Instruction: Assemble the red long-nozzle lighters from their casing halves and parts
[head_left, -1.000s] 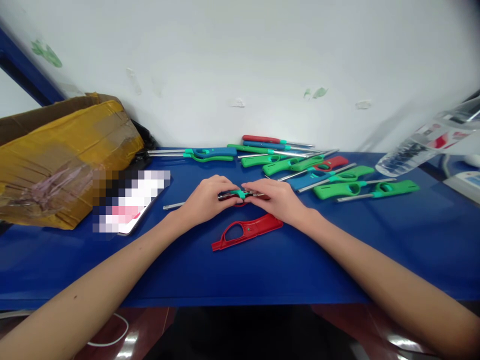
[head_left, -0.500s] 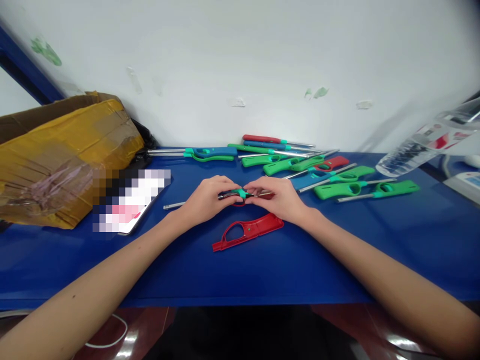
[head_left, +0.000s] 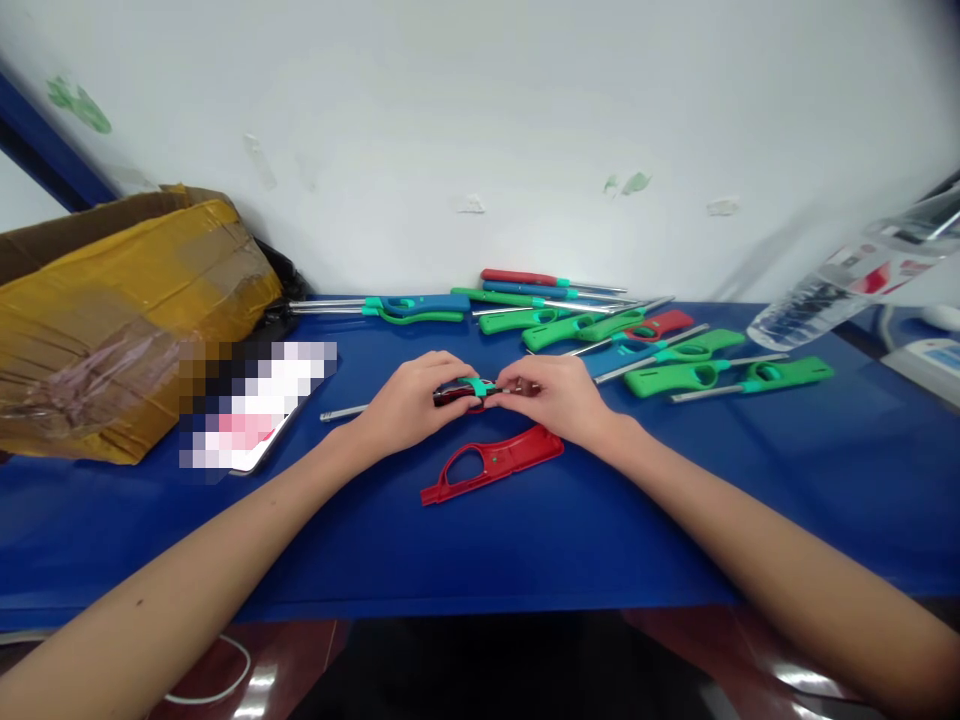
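Well, we have an opened lighter (head_left: 475,388) between both hands, midway along the desk (head_left: 480,565).
Over the last second our right hand's (head_left: 564,398) fingertips have edged slightly away from its teal collar, so the work seems to be on its insides; they are pinched together there, on which part we cannot tell. Our left hand (head_left: 409,402) grips its front end, and the red half-shell (head_left: 517,457) lies apart, nearer the front edge. We have room along that edge and toward the front right corner; finished-looking lighters (head_left: 660,378) crowd the back edge, the taped box (head_left: 142,310) the left.
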